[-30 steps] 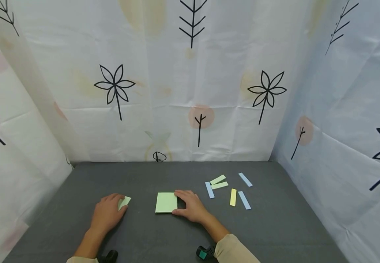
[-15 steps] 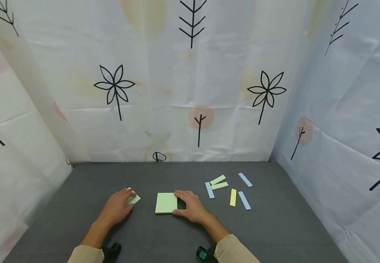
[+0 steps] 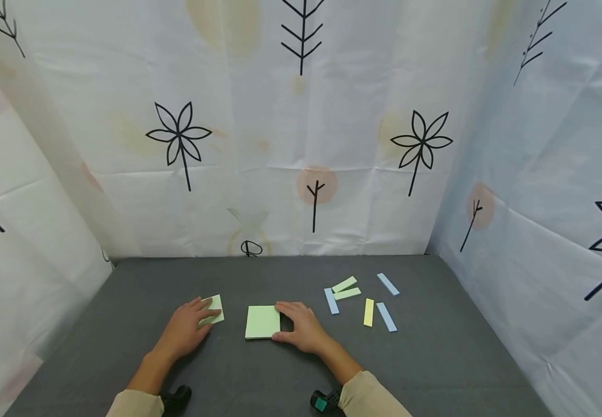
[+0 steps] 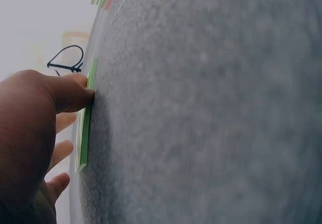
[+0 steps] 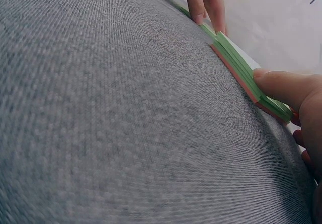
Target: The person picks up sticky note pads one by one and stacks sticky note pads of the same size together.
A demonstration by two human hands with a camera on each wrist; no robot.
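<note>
A thin pale green pad of sticky notes point(image 3: 216, 303) lies at the left of the table, with my left hand point(image 3: 185, 329) over its left part. In the left wrist view the thumb is at the near edge of this pad point(image 4: 84, 138), and the other fingers are partly hidden behind it. To its right sits a thicker square stack of sticky notes point(image 3: 262, 322). My right hand point(image 3: 303, 329) grips that stack by its right side, thumb at the near corner and fingertips at the far one. Green layers over a red bottom show on the stack point(image 5: 240, 73) in the right wrist view.
Loose paper strips lie to the right of my right hand: blue strips point(image 3: 386, 317), green strips point(image 3: 347, 293) and one yellow strip point(image 3: 368, 313). The grey table point(image 3: 290, 388) ends at a white printed cloth point(image 3: 259, 191) at the back and sides.
My left hand has moved right and slightly away from me with the thin pad, which has turned to stand nearly square beside the stack. The right hand and its stack have stayed put.
</note>
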